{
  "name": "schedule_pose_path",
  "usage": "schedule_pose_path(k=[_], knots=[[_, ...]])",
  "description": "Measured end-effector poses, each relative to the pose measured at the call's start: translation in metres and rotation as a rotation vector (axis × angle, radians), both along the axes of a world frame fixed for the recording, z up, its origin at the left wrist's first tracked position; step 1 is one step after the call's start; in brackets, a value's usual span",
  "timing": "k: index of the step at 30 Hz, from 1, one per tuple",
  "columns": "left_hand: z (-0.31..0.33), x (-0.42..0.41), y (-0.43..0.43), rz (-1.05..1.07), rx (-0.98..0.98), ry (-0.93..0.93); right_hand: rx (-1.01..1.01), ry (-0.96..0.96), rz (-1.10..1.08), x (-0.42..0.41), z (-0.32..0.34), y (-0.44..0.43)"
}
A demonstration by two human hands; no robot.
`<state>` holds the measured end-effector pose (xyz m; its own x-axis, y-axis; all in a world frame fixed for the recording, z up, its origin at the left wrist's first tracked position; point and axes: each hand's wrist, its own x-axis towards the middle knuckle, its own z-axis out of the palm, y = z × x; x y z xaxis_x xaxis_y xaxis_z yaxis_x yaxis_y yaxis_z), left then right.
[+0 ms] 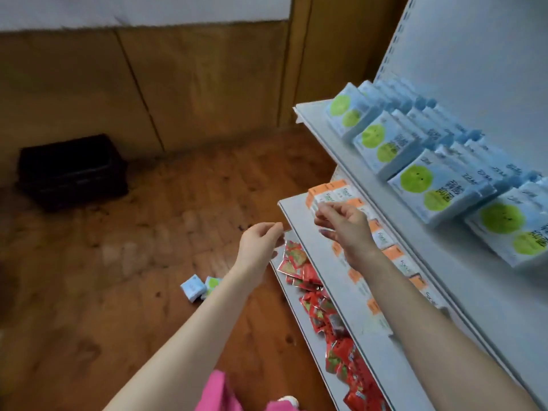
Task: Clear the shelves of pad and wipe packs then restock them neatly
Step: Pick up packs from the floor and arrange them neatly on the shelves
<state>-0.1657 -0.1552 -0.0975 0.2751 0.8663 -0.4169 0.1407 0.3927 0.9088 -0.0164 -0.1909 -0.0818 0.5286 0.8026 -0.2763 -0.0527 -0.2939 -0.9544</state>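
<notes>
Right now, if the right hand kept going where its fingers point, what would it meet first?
Probably the end orange-and-white pack on the middle shelf; the right hand seems to have its fingertips at it, though depth is unclear.

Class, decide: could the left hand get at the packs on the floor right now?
Probably, with a stoop: the left hand holds nothing and bare floor surrounds the packs.
</notes>
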Motion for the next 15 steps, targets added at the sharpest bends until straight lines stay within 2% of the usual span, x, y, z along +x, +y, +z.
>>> schedule_pose_path(k=[8, 15], knots=[[-0.042, -0.133, 0.071, 0.184, -0.093, 0.067, -0.142, -0.043, 0.154, -0.115, -0.047, 0.093], [-0.091, -0.206, 0.122, 0.251, -0.211, 0.134, -0.29, 0.01, 0.2, -0.184, -0.097, 0.145]])
